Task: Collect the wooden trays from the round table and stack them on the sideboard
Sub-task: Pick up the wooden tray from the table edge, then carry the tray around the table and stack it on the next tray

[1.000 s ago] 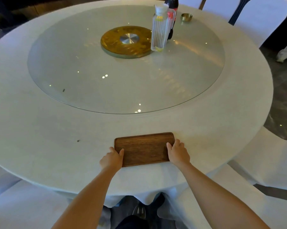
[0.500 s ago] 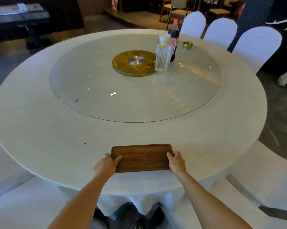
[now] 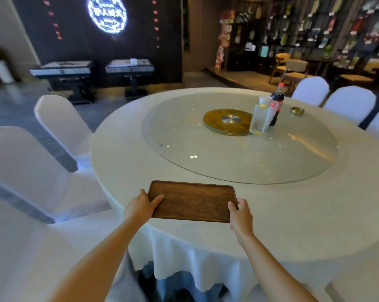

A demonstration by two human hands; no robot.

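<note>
Round table (image 3: 271,225) with white cloth fills the right and centre, spreading out ahead of both hands. Glass turntable (image 3: 238,153) sits on it, well beyond the hands and a bit to the right. White-covered chairs: two (image 3: 31,171) left of the left hand, more (image 3: 349,101) far across the table past the right hand. Dark wall (image 3: 97,51) with two dark stands far ahead of the left hand, blurred. Shelving (image 3: 315,29) far ahead on the right, contents too blurred to tell.

Tray (image 3: 192,201), wooden, rectangular, at the near edge of the table, directly between the two hands. Cannot tell if it is resting on the cloth or just off it. Tray is empty.

Gold disc (image 3: 225,122) at the turntable centre, well beyond the tray. Clear jug (image 3: 260,118) just right of the disc, cola bottle (image 3: 276,103) touching or just behind the jug. Small brass dish (image 3: 298,110) right of the bottle, apart from it.

Left hand (image 3: 140,207) clamped on the tray's left short edge, thumb lying on top of the wood, fingers under. Right hand (image 3: 239,214) clamped on the tray's near right corner, thumb on the rim, fingers curled beneath. Both forearms bare.
</note>
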